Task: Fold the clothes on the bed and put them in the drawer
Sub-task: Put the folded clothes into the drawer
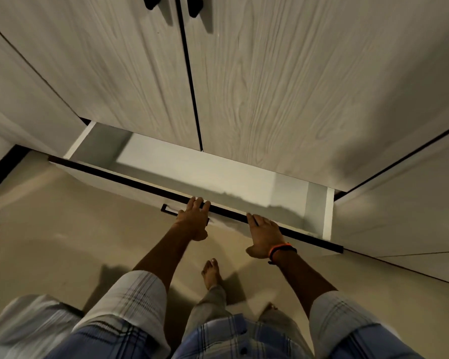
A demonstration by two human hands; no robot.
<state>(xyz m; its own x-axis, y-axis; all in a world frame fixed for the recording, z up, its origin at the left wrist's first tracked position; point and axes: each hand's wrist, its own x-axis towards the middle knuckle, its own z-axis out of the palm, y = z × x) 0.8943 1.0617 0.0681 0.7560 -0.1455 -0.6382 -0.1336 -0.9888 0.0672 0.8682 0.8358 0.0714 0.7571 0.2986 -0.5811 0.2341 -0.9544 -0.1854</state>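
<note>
A: What's over at nine o'clock?

B: Beige floor (pixel 62 229), and the left end of the drawer (pixel 182 172), which stands pulled out from the base of a pale wood-grain wardrobe (pixel 270 81). A white side wall shows at about ten o'clock; the inside looks bare and grey-white as far as I can see into it.

A: And the left hand?

B: The left hand (pixel 193 220) is near the centre, reaching from six o'clock. Its fingers lie fairly straight over the dark top edge of the drawer front (pixel 130 189), fingertips on the lip. The palm covers the right end of a slim black drawer handle (pixel 167 209) just below that edge. I see no curl round anything, so the hand reads as spread flat and pressing.

A: Moving on to the right?

B: The right hand (pixel 263 235) sits at about four o'clock from centre, palm against the same dark edge, fingers pointing to eleven o'clock along it, thumb hanging below. Loose too, nothing pinched. An orange-and-black wristband (pixel 281 251) circles that wrist.

A: Anything lower down?

B: A bare foot (pixel 211 273) on the floor between the forearms, at six o'clock, and plaid sleeves rolled above the elbows. At twelve o'clock, two black door handles (pixel 171 5) flank the seam of the wardrobe doors.
</note>
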